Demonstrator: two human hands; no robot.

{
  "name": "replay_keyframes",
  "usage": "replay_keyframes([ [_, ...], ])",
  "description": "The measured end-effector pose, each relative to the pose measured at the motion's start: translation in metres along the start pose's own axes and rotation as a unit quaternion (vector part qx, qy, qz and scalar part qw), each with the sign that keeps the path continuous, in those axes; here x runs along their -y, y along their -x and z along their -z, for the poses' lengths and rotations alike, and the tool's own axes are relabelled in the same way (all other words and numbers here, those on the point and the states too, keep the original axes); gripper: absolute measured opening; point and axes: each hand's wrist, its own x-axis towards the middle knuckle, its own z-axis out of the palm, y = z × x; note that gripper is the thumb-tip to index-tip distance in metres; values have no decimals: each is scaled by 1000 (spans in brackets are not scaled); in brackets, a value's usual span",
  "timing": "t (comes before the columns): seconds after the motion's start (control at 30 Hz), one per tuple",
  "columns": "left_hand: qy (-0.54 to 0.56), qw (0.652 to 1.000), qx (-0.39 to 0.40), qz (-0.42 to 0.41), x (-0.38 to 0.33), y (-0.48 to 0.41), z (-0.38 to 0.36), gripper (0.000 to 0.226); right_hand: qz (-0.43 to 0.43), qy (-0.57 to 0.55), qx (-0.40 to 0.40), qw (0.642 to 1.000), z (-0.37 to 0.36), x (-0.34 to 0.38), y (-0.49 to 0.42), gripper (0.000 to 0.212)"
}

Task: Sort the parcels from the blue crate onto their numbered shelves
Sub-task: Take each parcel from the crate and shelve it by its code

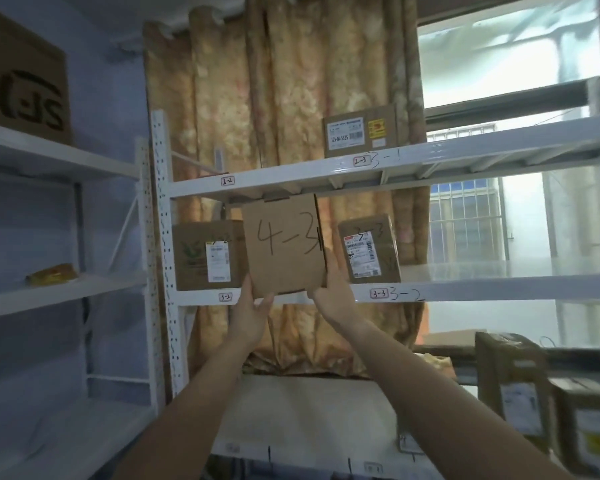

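Both hands, left (253, 311) at 7 o'clock and right (333, 292) at 5, grip the raised "4-3" box (284, 245) before the shelf (465, 289).

A pale bluish wall (111, 84) fills the left of the room. A patterned tan curtain (278, 84) hangs behind a white metal shelving rack, whose perforated upright (163, 237) stands at the rack's left end. A second white rack (49, 157) stands against the wall at the left. To the right, a window (499, 57) lets in bright daylight, and lower down a barred window grille (465, 216) shows between the shelf boards. Glare washes out the right-hand shelf surfaces, and the far right edge is blurred.
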Motion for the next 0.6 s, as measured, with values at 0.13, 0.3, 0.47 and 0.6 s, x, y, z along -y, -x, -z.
replay_keyframes([
  [0.13,15,998,41,53,14,5,-10,56,-57,14,45,997,13,-19,7,80],
  [0.3,53,995,59,60,41,31,-21,50,-163,8,57,985,7,-62,34,85],
  [0.47,42,994,52,81,86,52,-37,48,-216,26,43,975,5,-101,69,79],
  [0.6,25,992,60,107,117,59,-62,44,-264,32,53,963,17,-134,87,86],
])
